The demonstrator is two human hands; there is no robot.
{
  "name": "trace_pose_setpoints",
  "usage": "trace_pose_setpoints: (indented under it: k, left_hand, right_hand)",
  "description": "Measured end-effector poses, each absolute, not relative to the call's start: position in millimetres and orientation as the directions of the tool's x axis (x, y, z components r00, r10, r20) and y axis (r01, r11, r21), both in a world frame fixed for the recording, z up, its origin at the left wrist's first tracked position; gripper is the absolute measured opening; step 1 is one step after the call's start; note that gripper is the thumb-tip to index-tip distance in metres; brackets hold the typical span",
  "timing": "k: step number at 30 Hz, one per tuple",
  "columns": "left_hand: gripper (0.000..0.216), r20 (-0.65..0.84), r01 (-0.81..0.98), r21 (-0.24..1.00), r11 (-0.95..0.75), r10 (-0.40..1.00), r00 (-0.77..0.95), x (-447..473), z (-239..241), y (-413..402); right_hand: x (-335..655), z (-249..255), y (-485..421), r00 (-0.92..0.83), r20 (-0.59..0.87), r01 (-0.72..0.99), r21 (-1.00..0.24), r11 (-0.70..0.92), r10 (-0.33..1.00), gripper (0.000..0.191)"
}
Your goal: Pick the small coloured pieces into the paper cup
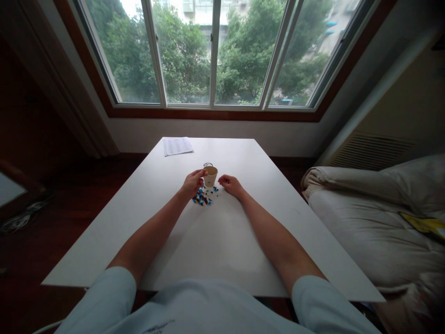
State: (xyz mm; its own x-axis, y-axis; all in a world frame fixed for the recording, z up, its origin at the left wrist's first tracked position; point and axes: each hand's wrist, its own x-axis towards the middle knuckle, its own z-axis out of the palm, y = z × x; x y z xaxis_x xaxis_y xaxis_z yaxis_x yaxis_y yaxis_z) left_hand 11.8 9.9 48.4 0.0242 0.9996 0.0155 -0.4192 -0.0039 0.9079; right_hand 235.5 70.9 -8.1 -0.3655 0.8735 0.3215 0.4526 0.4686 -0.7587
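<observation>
A beige, tapered cup (210, 178) stood upright near the middle of the white rectangular table (215, 250), its long axis vertical, its round mouth facing up and its narrower base down on the surface. A stretch of its tan inner wall showed through the mouth; the bottom was hidden, so what lay inside could not be told.

The left hand (193, 182) was at the cup's left side, its thumb and forefinger pinched together at the rim on what looked like a small yellow piece (206, 173), its outline too tiny to make out. Whether these fingers touched the rim was unclear. The right hand (232, 184) rested on the table just right of the cup, its fingers curled inward; whether they gripped anything could not be told.

In front of the cup, toward the person, lay a loose scatter of small blue, dark brown and pale pieces (203, 199), heaped more thickly on the left, beneath and beside the left hand, and pointing no common way. A thin dark loop (207, 164) showed just behind the cup. Printed white paper sheets (178, 146) lay at the far left corner of the table.
</observation>
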Motion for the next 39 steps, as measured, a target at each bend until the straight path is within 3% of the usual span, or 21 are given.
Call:
trace_pose_setpoints:
  k: [10, 18, 26, 33, 39]
  left_hand:
    - [0.039, -0.009, -0.400, 0.914, 0.060, 0.992, 0.129, 13.0, 57.9, 5.8]
    - [0.036, -0.023, -0.508, 0.854, 0.117, 0.982, 0.188, 10.2, 61.6, 1.5]
    - [0.034, -0.025, -0.494, 0.863, 0.101, 0.987, 0.158, 3.5, 52.0, 9.2]
    - [0.027, 0.004, -0.197, 0.980, -0.005, 1.000, -0.005, -15.6, 33.2, 14.7]
    - [0.027, 0.102, 0.104, 0.990, -0.095, 0.992, -0.068, -23.6, 19.6, 18.8]
  right_hand:
    - [232.2, 0.8, 62.3, -0.349, 0.302, 0.486, -0.751, 0.447, 0.887, 0.027]
    - [234.1, -13.0, 73.4, -0.356, 0.322, 0.438, -0.772, 0.461, 0.877, 0.027]
    - [235.8, -13.9, 75.2, -0.355, 0.314, 0.383, -0.811, 0.443, 0.881, 0.027]
    - [236.4, -6.0, 74.0, -0.248, 0.255, 0.091, -0.954, 0.284, 0.935, 0.028]
    - [236.7, 14.2, 68.0, -0.177, 0.166, -0.216, -0.968, 0.126, 0.970, 0.029]
